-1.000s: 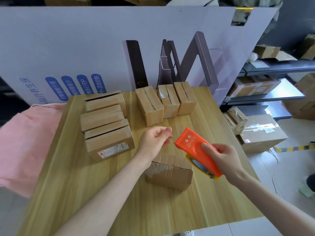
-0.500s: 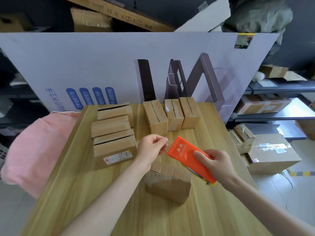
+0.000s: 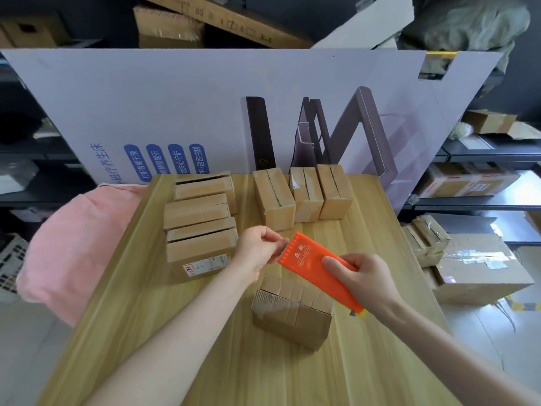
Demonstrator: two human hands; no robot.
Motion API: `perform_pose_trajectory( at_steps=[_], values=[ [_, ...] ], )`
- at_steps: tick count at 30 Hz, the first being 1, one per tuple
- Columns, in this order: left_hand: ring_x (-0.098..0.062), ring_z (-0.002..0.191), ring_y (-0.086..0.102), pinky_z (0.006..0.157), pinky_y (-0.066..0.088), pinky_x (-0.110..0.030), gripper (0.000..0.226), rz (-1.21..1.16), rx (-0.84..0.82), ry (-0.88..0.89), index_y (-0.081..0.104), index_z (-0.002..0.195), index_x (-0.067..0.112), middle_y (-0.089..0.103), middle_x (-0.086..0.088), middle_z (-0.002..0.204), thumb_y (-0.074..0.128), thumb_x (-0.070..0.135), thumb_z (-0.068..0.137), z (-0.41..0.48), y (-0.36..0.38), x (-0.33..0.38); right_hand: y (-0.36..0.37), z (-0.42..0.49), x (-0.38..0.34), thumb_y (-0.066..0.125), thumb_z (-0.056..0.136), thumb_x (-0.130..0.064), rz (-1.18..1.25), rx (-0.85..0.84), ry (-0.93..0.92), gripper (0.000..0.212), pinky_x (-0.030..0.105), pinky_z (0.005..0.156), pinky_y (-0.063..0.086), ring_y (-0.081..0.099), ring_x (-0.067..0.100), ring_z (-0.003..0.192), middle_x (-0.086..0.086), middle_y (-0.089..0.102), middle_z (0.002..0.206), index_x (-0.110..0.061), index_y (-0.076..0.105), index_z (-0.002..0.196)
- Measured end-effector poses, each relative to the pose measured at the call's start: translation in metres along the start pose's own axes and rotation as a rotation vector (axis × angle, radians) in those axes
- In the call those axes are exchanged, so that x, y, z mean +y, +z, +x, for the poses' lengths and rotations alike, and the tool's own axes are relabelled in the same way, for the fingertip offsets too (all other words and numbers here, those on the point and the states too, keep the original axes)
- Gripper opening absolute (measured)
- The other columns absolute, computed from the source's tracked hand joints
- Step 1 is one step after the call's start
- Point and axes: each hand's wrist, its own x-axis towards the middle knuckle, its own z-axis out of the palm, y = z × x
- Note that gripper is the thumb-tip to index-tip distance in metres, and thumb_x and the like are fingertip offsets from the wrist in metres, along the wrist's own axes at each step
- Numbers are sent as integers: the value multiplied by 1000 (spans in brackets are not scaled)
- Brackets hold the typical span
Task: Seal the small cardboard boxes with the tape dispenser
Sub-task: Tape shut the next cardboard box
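Showing white lettering, the orange tape dispenser (image 3: 314, 266) tilts.

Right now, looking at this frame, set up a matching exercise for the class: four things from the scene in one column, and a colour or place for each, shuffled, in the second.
Things:
1 tape dispenser
2 cloth
3 labelled box
4 nearest box

Descriptions:
A pink, left of the table
B alone, closest to the person
C orange, held in the right hand
D front of the left row

Pairs: 1-C, 2-A, 3-D, 4-B
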Motion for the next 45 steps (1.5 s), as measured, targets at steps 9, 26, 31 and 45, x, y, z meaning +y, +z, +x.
perform_pose_trajectory(
  at_steps=[9,26,31,45],
  values=[
    [-17,68,64,57,50,-27,19,110,142,15,63,72,9,68,-7,75,63,-5,84,18,2,-26,15,6,-4,61,83,-53,-288,-13,-32,44,36,50,54,66,22,56,4,68,67,-11,71,76],
    [-19,65,66,74,58,-38,15,183,349,-132,64,71,13,68,-2,64,76,13,80,31,-42,-117,26,21,59,59,80,-63,-537,-168,145,43,21,46,41,64,10,62,-8,65,70,-21,69,77],
    [-17,63,63,62,48,-27,13,183,364,-154,64,75,12,67,-1,64,74,16,82,38,-36,-133,40,39,63,57,79,-67,-617,-190,192,49,22,48,41,64,14,63,-5,66,73,-19,66,74],
    [-16,73,67,55,43,-23,15,129,364,-303,62,74,20,70,1,80,74,22,81,62,-12,-181,59,59,65,57,77,-66,-759,-163,242,51,24,53,43,63,16,65,-2,66,70,-15,65,76]
  ],
)
